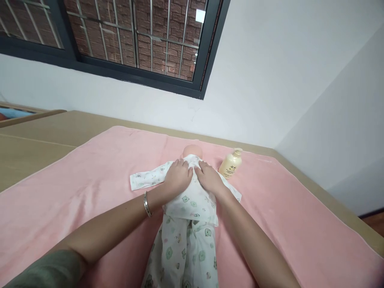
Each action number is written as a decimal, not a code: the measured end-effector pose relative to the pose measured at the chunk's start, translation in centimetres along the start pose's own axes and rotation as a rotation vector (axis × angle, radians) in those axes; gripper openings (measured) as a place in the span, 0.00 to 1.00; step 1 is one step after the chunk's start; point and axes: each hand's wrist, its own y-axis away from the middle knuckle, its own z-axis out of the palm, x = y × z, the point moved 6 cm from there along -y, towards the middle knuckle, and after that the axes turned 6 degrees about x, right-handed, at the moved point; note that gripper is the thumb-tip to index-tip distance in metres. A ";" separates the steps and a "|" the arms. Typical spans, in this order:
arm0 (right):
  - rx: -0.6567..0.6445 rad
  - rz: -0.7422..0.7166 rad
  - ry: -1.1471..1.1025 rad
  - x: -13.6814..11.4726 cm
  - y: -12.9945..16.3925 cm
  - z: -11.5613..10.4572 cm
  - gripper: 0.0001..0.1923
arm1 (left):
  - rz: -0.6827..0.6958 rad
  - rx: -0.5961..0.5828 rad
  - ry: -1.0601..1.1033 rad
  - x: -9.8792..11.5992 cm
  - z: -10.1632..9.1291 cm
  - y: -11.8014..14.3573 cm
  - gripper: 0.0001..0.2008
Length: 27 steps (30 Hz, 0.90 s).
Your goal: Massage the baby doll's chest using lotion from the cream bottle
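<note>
Both hands (193, 178) press doll (187, 208) (animal-print pajamas).

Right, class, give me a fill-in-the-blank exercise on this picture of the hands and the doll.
1. Both hands, the left hand and the right hand, rest flat on the ____ of the doll.
2. The doll lies on a ____ blanket.
3. A cream pump bottle stands beside the ____ hand.
4. A bracelet sits on the ____ wrist.

Missing words: chest; pink; right; left
</note>
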 end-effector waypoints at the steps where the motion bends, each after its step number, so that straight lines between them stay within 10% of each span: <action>1: -0.009 0.025 -0.043 0.9 -0.4 0.1 0.26 | 0.029 0.030 -0.015 0.5 -0.2 0.3 0.18; 15: 0.009 0.018 0.155 -2.0 1.5 -0.3 0.23 | -0.085 0.046 0.128 -2.2 0.9 -1.0 0.17; 27: 0.043 0.006 -0.081 1.2 -0.6 1.0 0.31 | -0.123 0.126 0.218 -2.5 1.3 -0.4 0.19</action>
